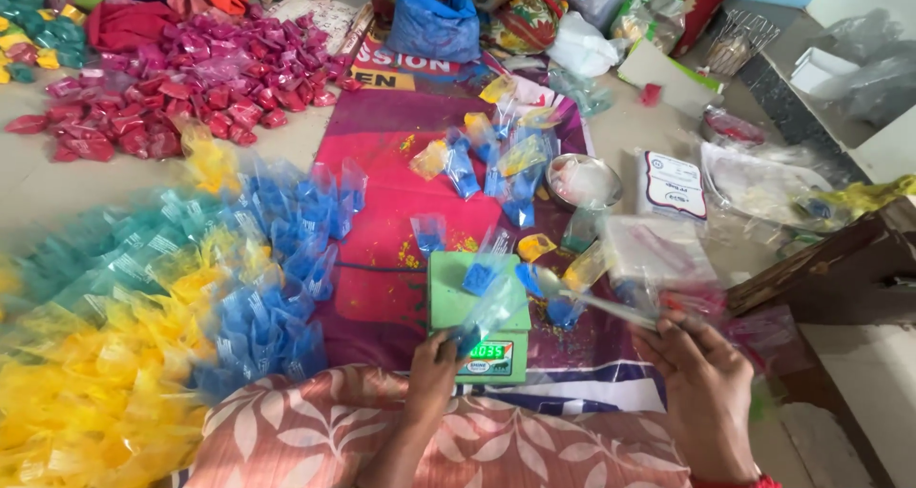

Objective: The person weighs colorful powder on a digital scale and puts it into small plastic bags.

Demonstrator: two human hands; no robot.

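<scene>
My left hand [431,366] pinches a small clear pouch of blue powder [487,309] over the green weighing scale [448,292], whose lit display faces me. A little blue powder lies on the scale's top. My right hand [704,385] grips a metal spoon [582,297] by its handle; the spoon's bowl reaches toward the scale's right edge. Motion blurs the spoon and the pouch.
Piles of filled pouches lie left: yellow [86,393], blue [277,278], teal [105,249], and red ones [181,87] farther back. A steel bowl [584,181], loose pouches and clear bags [658,245] sit beyond the scale on a printed banner [382,192]. A dark wooden block [830,278] is right.
</scene>
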